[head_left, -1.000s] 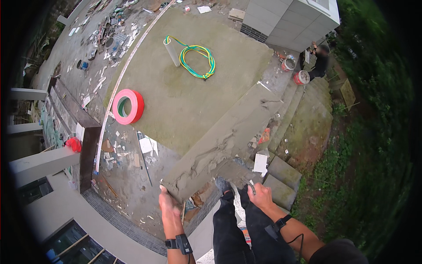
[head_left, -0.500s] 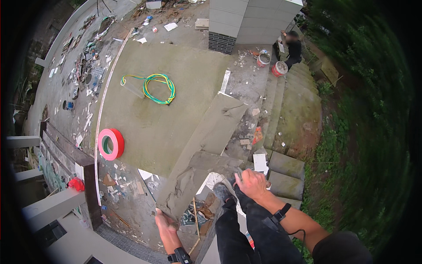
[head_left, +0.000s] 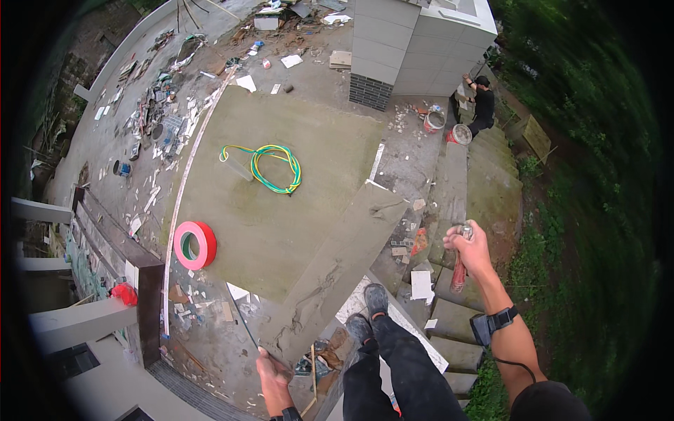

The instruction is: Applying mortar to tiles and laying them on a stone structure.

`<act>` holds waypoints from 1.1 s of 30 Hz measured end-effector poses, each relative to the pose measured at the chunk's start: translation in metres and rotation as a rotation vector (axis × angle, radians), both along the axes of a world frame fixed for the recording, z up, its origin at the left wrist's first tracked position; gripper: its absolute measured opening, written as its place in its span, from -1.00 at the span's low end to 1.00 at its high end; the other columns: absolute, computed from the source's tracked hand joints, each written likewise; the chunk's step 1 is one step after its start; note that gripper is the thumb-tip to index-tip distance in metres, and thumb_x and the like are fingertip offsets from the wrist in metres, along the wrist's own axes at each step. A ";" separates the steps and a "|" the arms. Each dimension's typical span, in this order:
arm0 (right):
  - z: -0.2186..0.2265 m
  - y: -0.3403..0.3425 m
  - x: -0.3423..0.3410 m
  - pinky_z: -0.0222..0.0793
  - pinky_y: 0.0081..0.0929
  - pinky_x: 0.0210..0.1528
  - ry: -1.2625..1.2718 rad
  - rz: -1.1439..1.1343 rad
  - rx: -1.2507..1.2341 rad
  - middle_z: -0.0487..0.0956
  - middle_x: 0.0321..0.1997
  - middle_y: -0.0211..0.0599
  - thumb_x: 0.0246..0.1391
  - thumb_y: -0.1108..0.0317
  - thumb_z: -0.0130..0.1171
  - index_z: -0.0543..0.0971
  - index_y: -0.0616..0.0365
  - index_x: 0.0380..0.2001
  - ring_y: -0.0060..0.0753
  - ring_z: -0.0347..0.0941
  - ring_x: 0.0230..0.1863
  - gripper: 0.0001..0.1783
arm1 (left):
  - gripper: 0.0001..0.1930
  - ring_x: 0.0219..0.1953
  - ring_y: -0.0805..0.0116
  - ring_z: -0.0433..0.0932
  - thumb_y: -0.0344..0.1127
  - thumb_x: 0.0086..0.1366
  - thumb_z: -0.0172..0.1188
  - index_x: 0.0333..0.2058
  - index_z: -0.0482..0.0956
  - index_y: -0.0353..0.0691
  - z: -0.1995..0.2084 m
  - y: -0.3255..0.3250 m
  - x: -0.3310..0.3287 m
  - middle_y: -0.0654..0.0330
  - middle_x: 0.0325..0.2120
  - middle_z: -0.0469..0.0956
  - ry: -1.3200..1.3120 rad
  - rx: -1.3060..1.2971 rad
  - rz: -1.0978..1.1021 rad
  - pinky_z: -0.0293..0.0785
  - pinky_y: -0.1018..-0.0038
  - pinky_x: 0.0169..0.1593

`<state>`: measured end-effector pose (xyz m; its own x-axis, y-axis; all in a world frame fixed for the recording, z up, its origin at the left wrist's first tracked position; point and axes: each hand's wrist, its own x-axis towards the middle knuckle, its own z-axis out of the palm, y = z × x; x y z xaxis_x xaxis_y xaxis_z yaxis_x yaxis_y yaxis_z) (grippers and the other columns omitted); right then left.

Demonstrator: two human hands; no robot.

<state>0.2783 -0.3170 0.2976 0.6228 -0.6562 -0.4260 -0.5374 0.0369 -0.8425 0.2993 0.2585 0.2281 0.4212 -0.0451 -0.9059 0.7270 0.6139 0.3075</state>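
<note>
My right hand (head_left: 472,251) is raised to the right of my legs, closed around a tool with a worn red handle (head_left: 458,278). A metal end shows above the fist; its kind is unclear. My left hand (head_left: 272,370) is low, curled at the near end of a long grey mortar-covered strip (head_left: 344,256). A thin dark rod (head_left: 243,321) runs to its fingertips; whether it is gripped is hidden. The mortar is smooth in places, ridged and lumpy near my left hand.
My shoes (head_left: 376,300) rest beside a white board (head_left: 414,335). Left lie a red ring-shaped roll (head_left: 205,245) and a green-yellow coiled hose (head_left: 298,175). Steps (head_left: 456,316) descend right. Another person (head_left: 483,105) crouches by buckets (head_left: 460,134). Rubble (head_left: 165,130) litters the far left.
My right hand has moved up and right, away from the mortar strip, and the red handle now shows. My left hand stays by the strip's near end. The view has shifted slightly.
</note>
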 end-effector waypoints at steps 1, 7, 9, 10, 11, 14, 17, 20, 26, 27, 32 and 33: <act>-0.001 -0.008 0.018 0.64 -0.26 -0.06 -0.184 -0.065 0.189 0.66 -0.11 -0.04 0.18 0.57 0.12 0.37 0.44 0.00 -0.18 0.69 -0.09 -0.66 | -0.38 0.36 0.02 0.42 0.12 0.64 -0.37 0.42 0.31 -0.14 0.001 -0.003 -0.001 0.12 0.38 0.40 -0.007 0.020 -0.032 0.31 0.01 0.39; -0.012 -0.028 0.102 0.65 -0.22 0.06 -0.169 0.070 0.396 0.62 0.10 0.17 0.24 0.55 0.06 0.31 0.45 0.09 -0.10 0.66 0.01 -0.62 | -0.36 0.38 -0.02 0.39 0.10 0.64 -0.38 0.42 0.28 -0.22 -0.003 -0.006 -0.005 0.04 0.38 0.38 -0.018 0.037 -0.002 0.28 0.00 0.43; -0.015 -0.019 0.110 0.67 -0.21 0.02 -0.155 0.087 0.503 0.64 0.07 0.16 0.26 0.54 0.04 0.31 0.43 0.09 -0.17 0.67 -0.10 -0.63 | -0.35 0.40 -0.03 0.36 0.09 0.65 -0.39 0.42 0.25 -0.28 -0.004 -0.001 -0.007 0.00 0.40 0.35 -0.030 0.015 0.012 0.25 -0.01 0.46; -0.020 -0.017 0.112 0.68 -0.23 -0.04 -0.157 0.108 0.467 0.65 0.06 0.14 0.28 0.54 0.00 0.30 0.43 0.10 -0.23 0.66 -0.18 -0.64 | -0.36 0.39 -0.03 0.37 0.09 0.65 -0.39 0.41 0.26 -0.28 0.003 -0.007 -0.003 0.00 0.40 0.35 -0.031 0.001 0.016 0.26 0.00 0.45; -0.024 -0.016 0.111 0.68 -0.23 -0.04 -0.156 0.114 0.473 0.65 0.06 0.14 0.28 0.54 0.00 0.30 0.43 0.10 -0.23 0.66 -0.18 -0.64 | -0.36 0.38 -0.02 0.38 0.09 0.65 -0.38 0.41 0.27 -0.27 0.008 -0.013 -0.001 0.00 0.39 0.36 -0.032 -0.012 0.019 0.27 0.01 0.44; -0.042 -0.021 0.108 0.65 -0.29 -0.16 -0.149 0.129 0.474 0.66 0.08 0.09 0.29 0.51 -0.01 0.10 0.48 0.34 -0.25 0.66 -0.20 -0.39 | -0.37 0.37 -0.02 0.40 0.10 0.65 -0.37 0.40 0.29 -0.25 0.011 -0.022 -0.004 0.02 0.38 0.38 -0.111 0.029 0.016 0.30 0.03 0.43; -0.048 -0.023 0.108 0.63 -0.32 -0.23 -0.102 0.143 0.456 0.66 0.09 0.07 0.27 0.48 0.02 -0.09 0.48 0.46 -0.25 0.67 -0.21 -0.19 | -0.36 0.35 -0.01 0.42 0.12 0.65 -0.37 0.39 0.30 -0.23 0.012 -0.031 -0.002 0.04 0.37 0.40 -0.170 0.111 0.023 0.31 0.04 0.42; -0.048 -0.023 0.102 0.61 -0.32 -0.28 -0.127 0.126 0.466 0.66 0.09 0.05 0.25 0.47 0.05 -0.21 0.47 0.50 -0.23 0.68 -0.21 -0.08 | -0.34 0.36 -0.01 0.40 0.17 0.63 -0.36 0.38 0.32 -0.21 0.019 -0.035 -0.002 0.05 0.35 0.41 -0.196 0.225 0.027 0.28 0.05 0.43; 0.001 -0.028 0.121 0.63 -0.31 -0.18 -0.219 0.111 0.462 0.66 0.05 0.08 0.18 0.53 0.09 0.19 0.47 0.23 -0.23 0.68 -0.23 -0.41 | -0.17 0.34 -0.05 0.42 0.37 0.54 -0.29 0.40 0.30 -0.26 0.085 -0.045 0.056 0.01 0.36 0.41 -0.350 0.164 0.043 0.29 -0.02 0.40; 0.012 -0.028 0.126 0.63 -0.32 -0.14 -0.279 0.076 0.467 0.66 0.04 0.10 0.17 0.55 0.09 0.25 0.45 0.15 -0.22 0.68 -0.23 -0.49 | -0.14 0.33 -0.06 0.43 0.41 0.52 -0.28 0.39 0.31 -0.28 0.095 -0.042 0.076 -0.01 0.35 0.42 -0.378 0.175 0.025 0.29 -0.02 0.40; 0.084 -0.021 0.192 0.68 -0.28 -0.09 -0.408 0.095 0.435 0.66 -0.02 0.10 0.23 0.52 0.03 0.39 0.25 -0.16 -0.28 0.63 -0.21 -0.86 | -0.05 0.32 0.00 0.44 0.46 0.50 -0.36 0.36 0.34 -0.37 0.181 -0.027 0.194 -0.05 0.31 0.45 -0.459 0.221 -0.056 0.29 0.14 0.41; 0.098 -0.021 0.205 0.68 -0.28 -0.09 -0.397 0.110 0.430 0.66 -0.02 0.10 0.23 0.52 0.03 0.39 0.25 -0.16 -0.28 0.63 -0.21 -0.86 | -0.05 0.32 0.03 0.46 0.46 0.50 -0.36 0.36 0.33 -0.39 0.197 -0.031 0.217 -0.06 0.31 0.46 -0.501 0.229 -0.084 0.30 0.19 0.41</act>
